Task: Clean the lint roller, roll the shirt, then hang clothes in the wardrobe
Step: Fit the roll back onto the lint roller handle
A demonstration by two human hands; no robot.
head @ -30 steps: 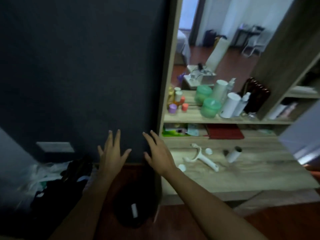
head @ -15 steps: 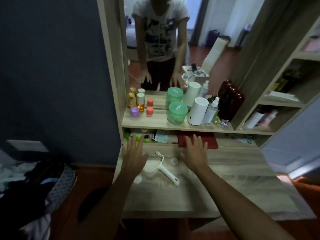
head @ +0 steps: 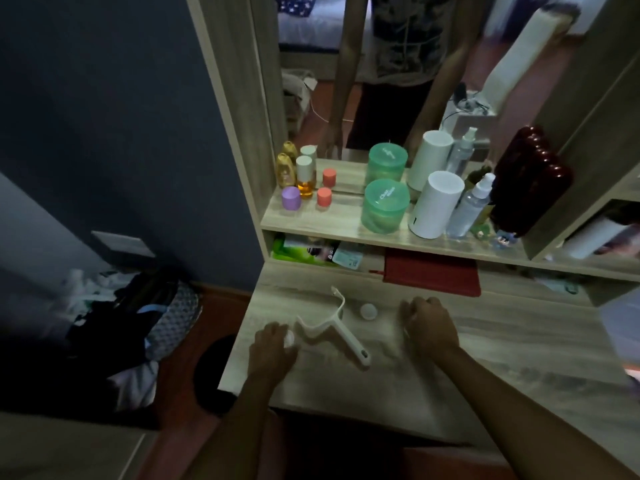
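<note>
The white lint roller handle (head: pixel 332 329) lies bare on the wooden desk (head: pixel 381 393), with no roll on it. My left hand (head: pixel 272 351) is just left of the handle, its fingertips pinching a small white round cap (head: pixel 289 338). A second white cap (head: pixel 368 310) lies right of the handle's fork. My right hand (head: pixel 429 323) is further right, its fingers curled down onto the desk where the lint roll lay. The hand hides the roll. A pile of dark and white clothes (head: pixel 138 317) sits on the floor at the left.
A shelf (head: pixel 346 230) above the desk carries green jars (head: pixel 384 206), a white cylinder (head: pixel 437 202), spray bottles and small bottles. Below it lie a red pad (head: pixel 433 271) and packets. A mirror behind reflects a person. A blue wall stands left.
My view swung right, from the blue wall to the desk. Both hands moved from the air onto the desk, then curled: the left round a cap, the right over the roll's place.
</note>
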